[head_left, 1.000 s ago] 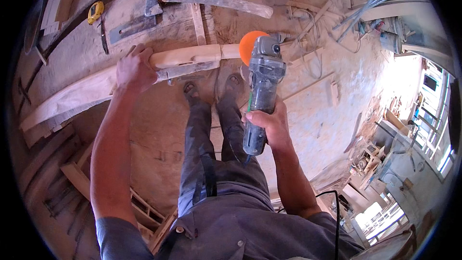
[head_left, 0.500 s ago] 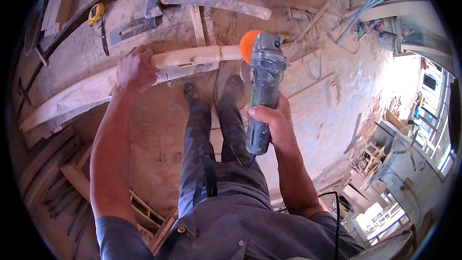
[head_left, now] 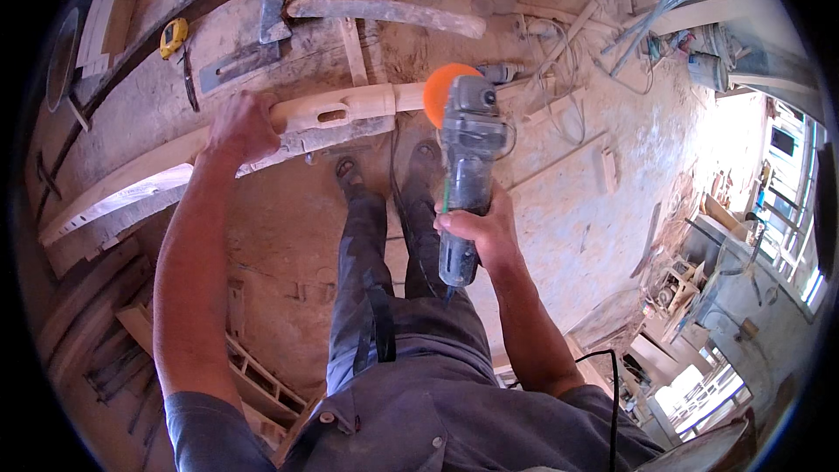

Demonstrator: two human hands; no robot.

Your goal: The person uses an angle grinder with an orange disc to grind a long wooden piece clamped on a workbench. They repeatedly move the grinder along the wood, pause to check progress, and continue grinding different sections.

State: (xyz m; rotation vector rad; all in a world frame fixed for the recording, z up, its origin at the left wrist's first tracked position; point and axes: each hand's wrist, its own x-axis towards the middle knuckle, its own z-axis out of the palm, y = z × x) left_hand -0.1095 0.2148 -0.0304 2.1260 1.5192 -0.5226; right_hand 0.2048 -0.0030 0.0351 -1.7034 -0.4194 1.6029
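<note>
The wood (head_left: 297,114) lies ahead of you along the near edge of the bench (head_left: 223,38), its long axis running left to right, with a slot (head_left: 332,114) near its narrower right end. Your left hand (head_left: 240,128) is the nearer one, clamped over it left of that slot. Your right hand (head_left: 485,229), well apart from the left and closer to your body, is wrapped around the grinder (head_left: 470,140), which points away from you, roughly crosswise to the wood. Its orange disc (head_left: 443,92) overlaps the narrow end in view; whether they touch, you cannot tell from here. Beyond the wood lie the axe (head_left: 384,16) and, farther left, the yellow tape measure (head_left: 174,38).
</note>
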